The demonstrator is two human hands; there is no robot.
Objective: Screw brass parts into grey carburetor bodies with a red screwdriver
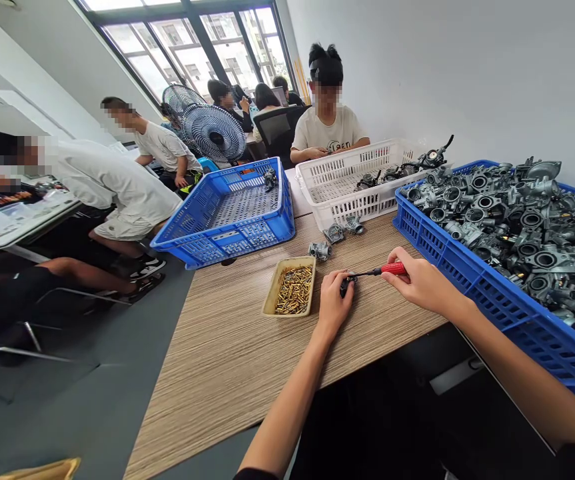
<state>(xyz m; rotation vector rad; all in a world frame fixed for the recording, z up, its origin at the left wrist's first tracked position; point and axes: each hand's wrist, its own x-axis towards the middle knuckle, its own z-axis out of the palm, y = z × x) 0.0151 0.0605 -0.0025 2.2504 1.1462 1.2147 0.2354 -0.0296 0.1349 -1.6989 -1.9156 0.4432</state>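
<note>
My left hand (335, 299) is closed around a small dark metal part (346, 285) on the wood-grain table, and its fingers hide much of the part. From the right, my right hand (420, 281) grips the red handle of a screwdriver (392, 268). The screwdriver's dark shaft points left, and its tip meets the part at my left fingers. Just left of my left hand sits a beige tray (266, 308) of small brass-coloured pieces. Behind my hands lie several loose grey metal castings, one of them (320, 251) near the tray's corner.
A blue crate (492, 293) heaped with metal castings stands at the right. Farther back are a white crate (327, 217) holding several parts and a blue crate (227, 243) with one part. A person (330, 127) sits across the table; others are at the left and back.
</note>
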